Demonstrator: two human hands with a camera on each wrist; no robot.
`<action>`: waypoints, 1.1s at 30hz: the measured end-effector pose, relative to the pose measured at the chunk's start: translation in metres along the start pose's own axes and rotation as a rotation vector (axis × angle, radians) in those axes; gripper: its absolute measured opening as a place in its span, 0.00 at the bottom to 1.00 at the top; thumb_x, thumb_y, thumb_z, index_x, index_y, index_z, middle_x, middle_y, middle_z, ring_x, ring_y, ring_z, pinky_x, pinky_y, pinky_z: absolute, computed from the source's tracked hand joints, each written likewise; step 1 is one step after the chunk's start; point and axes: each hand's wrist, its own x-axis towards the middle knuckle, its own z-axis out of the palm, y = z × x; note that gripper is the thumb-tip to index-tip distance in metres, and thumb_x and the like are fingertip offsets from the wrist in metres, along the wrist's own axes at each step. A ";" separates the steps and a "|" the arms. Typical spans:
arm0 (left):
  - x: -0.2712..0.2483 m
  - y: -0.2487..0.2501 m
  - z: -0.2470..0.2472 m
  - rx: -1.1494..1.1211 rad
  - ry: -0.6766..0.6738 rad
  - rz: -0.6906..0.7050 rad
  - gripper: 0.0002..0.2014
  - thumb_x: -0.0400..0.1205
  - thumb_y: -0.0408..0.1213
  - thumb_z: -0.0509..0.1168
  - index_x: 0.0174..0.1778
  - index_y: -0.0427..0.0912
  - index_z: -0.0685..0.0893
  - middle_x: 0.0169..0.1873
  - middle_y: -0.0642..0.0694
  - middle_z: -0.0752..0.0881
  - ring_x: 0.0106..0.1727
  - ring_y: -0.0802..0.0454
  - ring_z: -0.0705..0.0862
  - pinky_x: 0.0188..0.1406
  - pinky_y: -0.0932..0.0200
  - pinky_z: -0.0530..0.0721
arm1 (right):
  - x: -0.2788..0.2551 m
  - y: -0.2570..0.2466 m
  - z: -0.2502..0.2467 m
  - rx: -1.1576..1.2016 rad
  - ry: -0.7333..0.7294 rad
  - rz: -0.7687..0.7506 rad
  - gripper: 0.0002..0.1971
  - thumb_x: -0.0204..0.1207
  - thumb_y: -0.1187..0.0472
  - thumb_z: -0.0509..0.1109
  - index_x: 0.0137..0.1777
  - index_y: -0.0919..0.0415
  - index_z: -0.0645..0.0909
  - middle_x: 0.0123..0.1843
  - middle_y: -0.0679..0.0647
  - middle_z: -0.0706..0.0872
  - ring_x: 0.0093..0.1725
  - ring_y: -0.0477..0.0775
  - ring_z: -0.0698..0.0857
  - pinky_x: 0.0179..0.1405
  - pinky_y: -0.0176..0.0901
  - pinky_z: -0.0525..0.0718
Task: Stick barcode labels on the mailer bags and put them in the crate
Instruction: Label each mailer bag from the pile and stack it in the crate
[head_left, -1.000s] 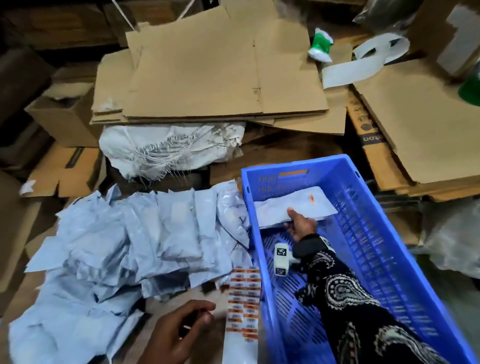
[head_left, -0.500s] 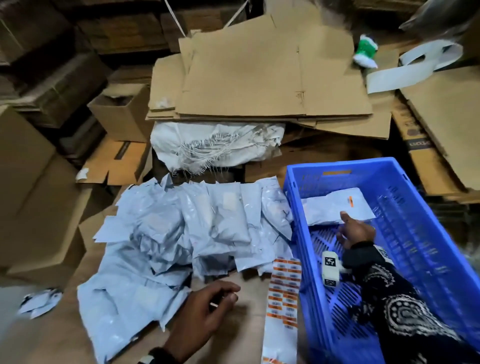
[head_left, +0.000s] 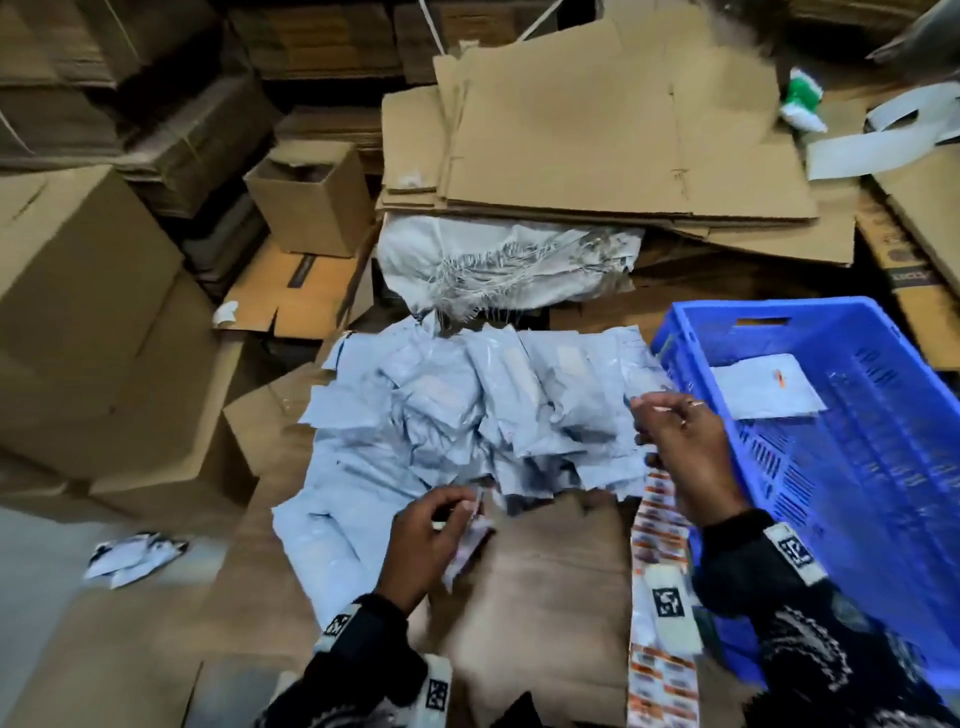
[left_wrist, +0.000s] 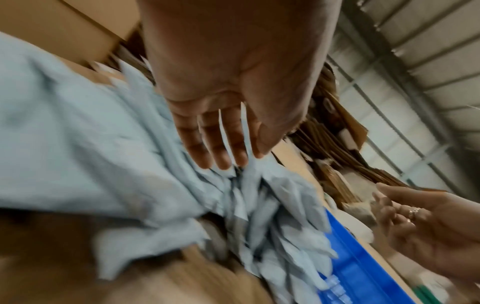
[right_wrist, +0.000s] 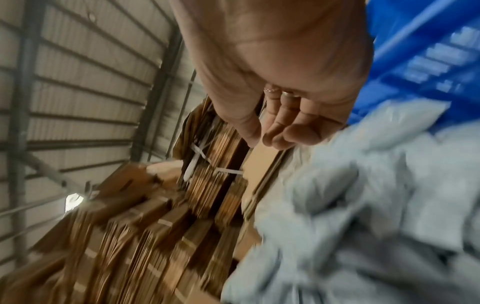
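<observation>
Heap of grey mailer bags (head_left: 467, 415) sprawled on flat cardboard just left of the blue crate (head_left: 857, 441), one bag (head_left: 763, 387) already inside. Right hand (head_left: 675, 436) over the heap, fingers loose, holding nothing. Left hand (head_left: 426, 540) curled, maybe pinching something, can't tell. Slippery overlapping bags, so easily two grabbed at once, or label sheet (head_left: 657, 519) snagged.

A pile of mailer bags (head_left: 467, 415) is spread on the cardboard (head_left: 545, 597), left of the crate (head_left: 883, 493). One mailer bag (head_left: 758, 387) is laid inside the crate. A label sheet (head_left: 657, 525) is placed between pile and crate. Flattened boxes (head_left: 597, 130) are stacked behind.
</observation>
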 end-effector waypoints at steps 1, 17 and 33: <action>-0.003 -0.012 -0.014 0.013 0.045 -0.029 0.05 0.85 0.38 0.71 0.51 0.50 0.91 0.49 0.60 0.92 0.51 0.60 0.90 0.47 0.65 0.86 | -0.012 0.009 0.021 -0.011 -0.051 -0.002 0.05 0.81 0.62 0.74 0.51 0.61 0.82 0.35 0.54 0.85 0.33 0.48 0.81 0.26 0.40 0.75; -0.079 -0.188 -0.121 -0.126 0.336 -0.869 0.36 0.61 0.72 0.77 0.44 0.39 0.89 0.40 0.43 0.93 0.45 0.42 0.91 0.50 0.43 0.91 | -0.127 0.151 0.202 -0.587 -0.651 0.014 0.06 0.72 0.58 0.77 0.34 0.50 0.86 0.31 0.31 0.86 0.34 0.34 0.85 0.42 0.33 0.81; -0.166 -0.074 -0.114 -0.213 0.420 -0.570 0.17 0.77 0.38 0.78 0.57 0.39 0.82 0.49 0.41 0.90 0.51 0.42 0.88 0.47 0.51 0.83 | -0.131 0.155 0.103 -0.451 -0.585 0.075 0.04 0.74 0.60 0.76 0.38 0.52 0.88 0.37 0.39 0.91 0.38 0.40 0.88 0.44 0.37 0.84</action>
